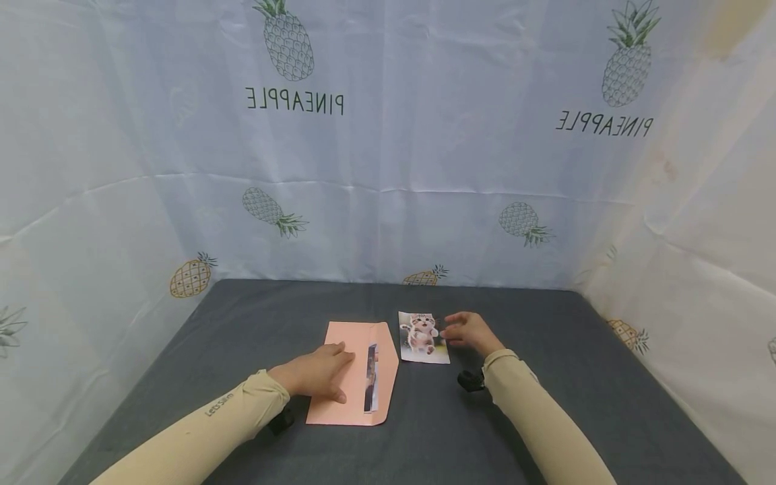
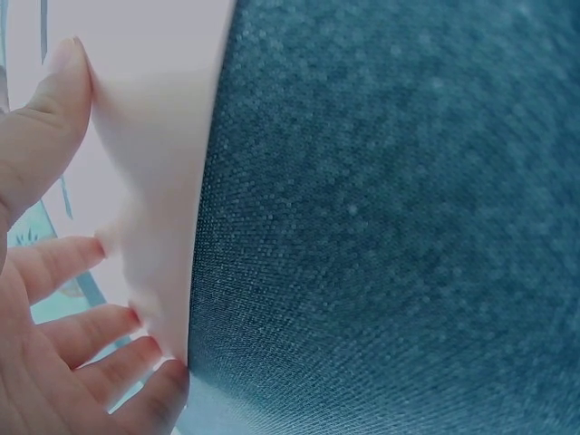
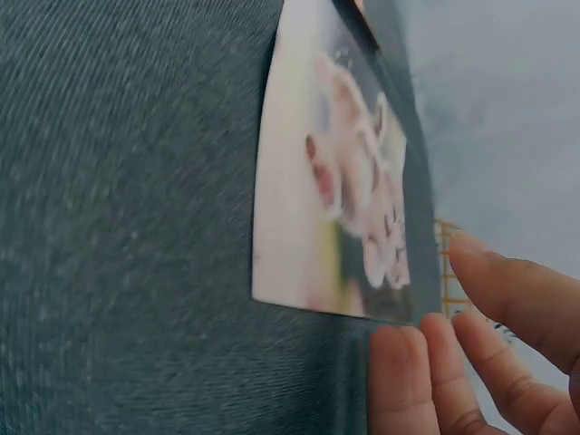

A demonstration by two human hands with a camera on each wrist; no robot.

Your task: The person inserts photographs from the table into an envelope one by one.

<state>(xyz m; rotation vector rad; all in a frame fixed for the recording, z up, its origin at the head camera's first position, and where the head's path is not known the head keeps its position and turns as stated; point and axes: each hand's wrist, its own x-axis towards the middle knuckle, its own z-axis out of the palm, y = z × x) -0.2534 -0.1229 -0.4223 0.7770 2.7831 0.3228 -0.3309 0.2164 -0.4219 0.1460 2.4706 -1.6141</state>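
A pink envelope (image 1: 348, 337) lies on the dark cloth with its flap spread toward the right. Out of its mouth peeks the edge of a photo (image 1: 371, 384). My left hand (image 1: 318, 372) rests on the envelope's left part, fingertips touching the paper; in the left wrist view its fingers (image 2: 100, 326) are spread over the pale surface. To the right of the flap lies a kitten photo (image 1: 421, 337), face up. My right hand (image 1: 469, 332) is at that photo's right edge, fingers extended; in the right wrist view the fingertips (image 3: 399, 344) are close to the photo's edge. Whether they touch it I cannot tell.
A dark grey cloth (image 1: 533, 417) covers the table. White curtains (image 1: 388, 148) with pineapple prints hang behind the table and along both sides. A small black device (image 1: 469, 381) sits under the right wrist, and another (image 1: 281, 422) under the left.
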